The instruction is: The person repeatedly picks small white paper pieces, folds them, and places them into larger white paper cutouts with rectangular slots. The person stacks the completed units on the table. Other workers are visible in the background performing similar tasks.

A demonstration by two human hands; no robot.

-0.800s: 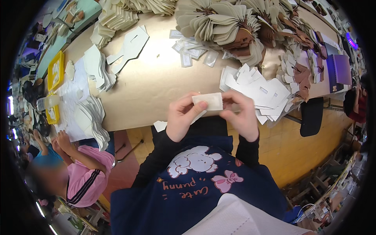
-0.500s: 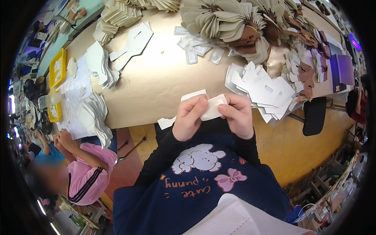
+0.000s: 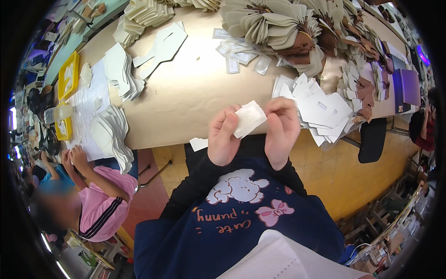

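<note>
Between thumb and fingers, my left hand [image 3: 224,135] is shut on a small white rectangular patch [image 3: 250,119], raised above the table's near edge. My right hand [image 3: 281,130] is just to the patch's right, its fingertips pinched close to the upper right corner. Whether those fingertips hold a thin layer or the corner itself cannot be made out. A flat white cut piece [image 3: 199,144] sticks out to the left of my left hand at the table edge; the rest of it is hidden. Right of my right hand lies a loose pile of white cut pieces [image 3: 320,104] with slots.
Small clear packets [image 3: 239,53] lie farther back on the brown-covered table [image 3: 172,107]. Bundles of beige and brown pieces [image 3: 288,28] crowd the back right. White stacks [image 3: 111,135] and yellow trays [image 3: 69,76] stand left, near a co-worker in pink [image 3: 104,200]. A black chair [image 3: 372,139] is at right.
My hands have moved apart slightly. The patch has tilted upward and stays in my left hand, while my right fingertips have shifted up and off its face. The view has shifted a little.
</note>
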